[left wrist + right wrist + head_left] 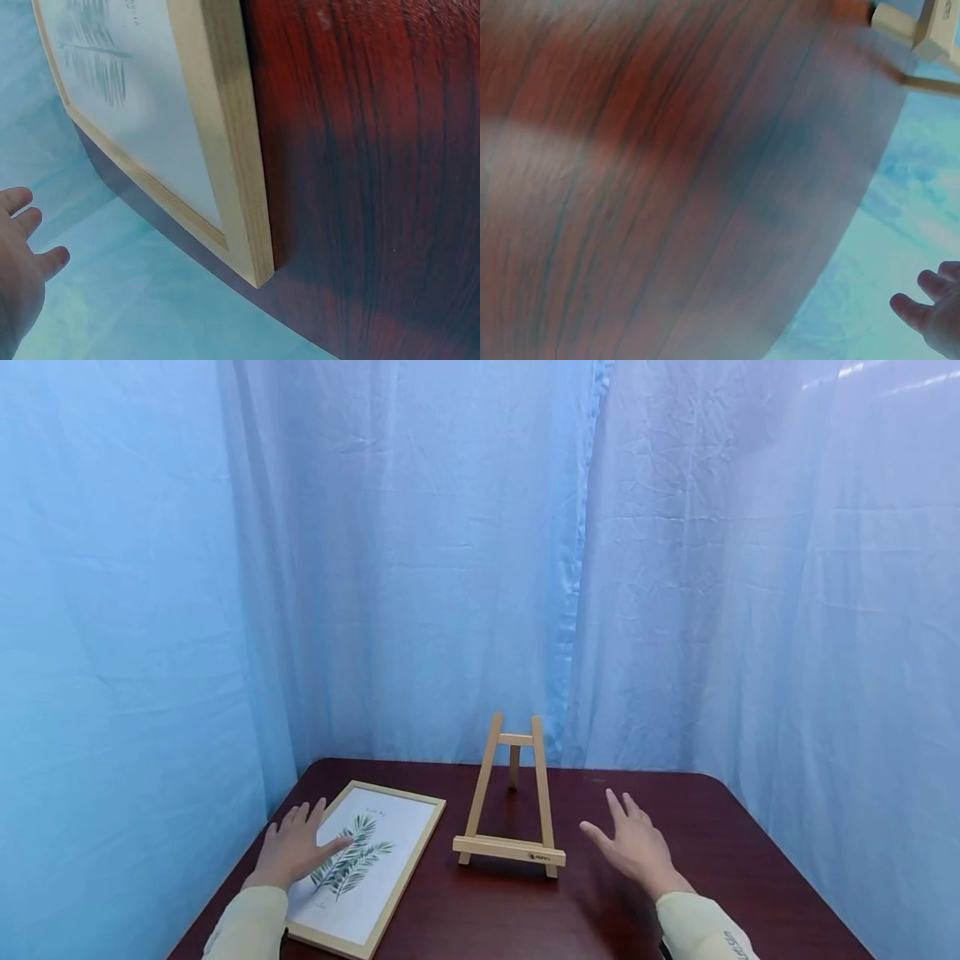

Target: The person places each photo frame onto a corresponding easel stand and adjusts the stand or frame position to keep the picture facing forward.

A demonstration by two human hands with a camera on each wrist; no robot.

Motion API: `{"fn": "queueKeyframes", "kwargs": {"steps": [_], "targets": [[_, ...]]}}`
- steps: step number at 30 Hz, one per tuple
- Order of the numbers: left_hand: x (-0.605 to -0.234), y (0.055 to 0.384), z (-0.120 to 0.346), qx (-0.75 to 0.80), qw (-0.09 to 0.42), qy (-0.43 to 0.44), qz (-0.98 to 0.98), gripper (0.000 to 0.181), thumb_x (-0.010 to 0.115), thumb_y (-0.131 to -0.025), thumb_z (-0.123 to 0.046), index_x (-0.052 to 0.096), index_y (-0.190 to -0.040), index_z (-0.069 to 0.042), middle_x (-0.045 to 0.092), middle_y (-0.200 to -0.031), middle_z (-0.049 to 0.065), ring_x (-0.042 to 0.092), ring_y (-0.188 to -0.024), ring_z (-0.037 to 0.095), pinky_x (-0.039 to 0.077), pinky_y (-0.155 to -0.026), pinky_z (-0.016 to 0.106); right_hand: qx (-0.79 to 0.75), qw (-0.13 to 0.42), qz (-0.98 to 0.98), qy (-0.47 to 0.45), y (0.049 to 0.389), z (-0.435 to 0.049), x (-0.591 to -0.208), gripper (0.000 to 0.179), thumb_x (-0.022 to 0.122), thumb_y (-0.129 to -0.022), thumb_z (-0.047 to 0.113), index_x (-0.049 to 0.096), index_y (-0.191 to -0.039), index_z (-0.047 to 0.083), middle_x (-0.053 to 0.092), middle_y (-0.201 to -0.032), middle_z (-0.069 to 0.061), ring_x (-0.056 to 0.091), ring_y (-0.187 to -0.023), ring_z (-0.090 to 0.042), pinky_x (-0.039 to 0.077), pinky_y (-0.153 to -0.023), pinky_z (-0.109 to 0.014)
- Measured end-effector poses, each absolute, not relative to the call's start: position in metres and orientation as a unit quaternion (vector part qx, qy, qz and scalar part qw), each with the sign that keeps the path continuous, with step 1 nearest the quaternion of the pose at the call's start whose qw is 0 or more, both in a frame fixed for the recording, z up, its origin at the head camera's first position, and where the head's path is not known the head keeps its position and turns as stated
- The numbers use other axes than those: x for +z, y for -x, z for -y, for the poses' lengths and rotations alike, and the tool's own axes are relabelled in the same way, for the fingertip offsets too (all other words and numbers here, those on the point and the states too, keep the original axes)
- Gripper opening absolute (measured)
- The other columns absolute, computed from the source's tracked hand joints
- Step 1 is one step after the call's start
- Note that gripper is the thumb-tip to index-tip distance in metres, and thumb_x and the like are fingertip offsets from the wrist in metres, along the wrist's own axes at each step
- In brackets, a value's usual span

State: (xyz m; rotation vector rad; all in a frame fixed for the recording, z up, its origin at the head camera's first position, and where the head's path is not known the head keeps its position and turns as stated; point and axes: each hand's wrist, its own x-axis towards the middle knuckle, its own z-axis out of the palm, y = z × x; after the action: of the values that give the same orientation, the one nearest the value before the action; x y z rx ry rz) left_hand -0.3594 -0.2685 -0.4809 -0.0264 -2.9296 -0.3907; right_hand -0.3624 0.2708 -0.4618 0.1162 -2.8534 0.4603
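A light wood picture frame (405, 881) with a green leaf print lies flat on the left of the table. Over its left side hovers my left hand (294, 847), fingers spread and holding nothing. In the left wrist view, the picture frame (238, 165) shows its corner and edge, with the left hand (22, 274) apart from it. A small wooden easel (510, 849) stands upright at the table's middle. To its right, my right hand (633, 843) is held above the table with spread fingers. The right wrist view catches the easel's lower part (934, 34) and the right hand (934, 311).
The dark red wood table (480, 922) has rounded far corners. Pale blue curtains (450, 568) hang around its back and both sides, close to the table's edges.
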Motion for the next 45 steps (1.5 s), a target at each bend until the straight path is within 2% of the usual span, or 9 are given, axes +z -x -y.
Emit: {"fn": "queueKeyframes", "kwargs": {"steps": [7, 22, 30, 40, 45], "targets": [[-0.475, 0.361, 0.268, -0.143, 0.098, 0.015, 0.985, 0.107, 0.057, -0.085, -0.072, 0.029, -0.152, 0.007, 0.033, -0.146, 0.04, 0.031, -0.133, 0.057, 0.026, -0.103, 0.073, 0.194, 0.121, 0.973, -0.045, 0.36, -0.255, -0.457, 0.092, 0.05, -0.094, 0.064, 0.027, -0.154, -0.002, 0.026, -0.152, -0.035, 0.031, -0.133, -0.059, 0.035, -0.098, -0.07], [-0.47, 0.362, 0.269, -0.169, 0.098, 0.016, 0.981, 0.112, 0.052, -0.084, -0.077, 0.026, -0.152, 0.008, 0.036, -0.145, 0.039, 0.036, -0.131, 0.056, 0.032, -0.1, 0.071, 0.258, 0.13, 0.956, -0.058, 0.357, -0.225, -0.451, 0.085, 0.054, -0.096, 0.057, 0.03, -0.154, -0.001, 0.034, -0.149, -0.034, 0.039, -0.132, -0.052, 0.035, -0.102, -0.066], [-0.469, 0.362, 0.271, -0.187, 0.096, 0.009, 0.978, 0.102, 0.06, -0.088, -0.065, 0.028, -0.15, 0.01, 0.037, -0.143, 0.04, 0.037, -0.129, 0.057, 0.035, -0.099, 0.069, 0.297, 0.146, 0.942, -0.058, 0.355, -0.208, -0.448, 0.075, 0.059, -0.097, 0.047, 0.036, -0.151, -0.001, 0.039, -0.147, -0.031, 0.043, -0.13, -0.049, 0.037, -0.101, -0.065], [-0.463, 0.36, 0.275, -0.211, 0.081, -0.009, 0.974, 0.104, 0.057, -0.089, -0.067, 0.024, -0.151, 0.01, 0.033, -0.145, 0.041, 0.034, -0.131, 0.057, 0.033, -0.102, 0.068, 0.33, 0.153, 0.929, -0.064, 0.349, -0.189, -0.447, 0.08, 0.056, -0.095, 0.058, 0.041, -0.15, 0.002, 0.043, -0.146, -0.026, 0.045, -0.13, -0.046, 0.038, -0.101, -0.062], [-0.463, 0.36, 0.276, -0.218, 0.076, -0.015, 0.973, 0.103, 0.057, -0.089, -0.065, 0.025, -0.151, 0.011, 0.032, -0.145, 0.041, 0.033, -0.132, 0.057, 0.032, -0.103, 0.068, 0.347, 0.155, 0.923, -0.064, 0.347, -0.18, -0.448, 0.077, 0.057, -0.095, 0.056, 0.043, -0.149, 0.002, 0.045, -0.145, -0.025, 0.048, -0.128, -0.043, 0.04, -0.101, -0.061]]}}
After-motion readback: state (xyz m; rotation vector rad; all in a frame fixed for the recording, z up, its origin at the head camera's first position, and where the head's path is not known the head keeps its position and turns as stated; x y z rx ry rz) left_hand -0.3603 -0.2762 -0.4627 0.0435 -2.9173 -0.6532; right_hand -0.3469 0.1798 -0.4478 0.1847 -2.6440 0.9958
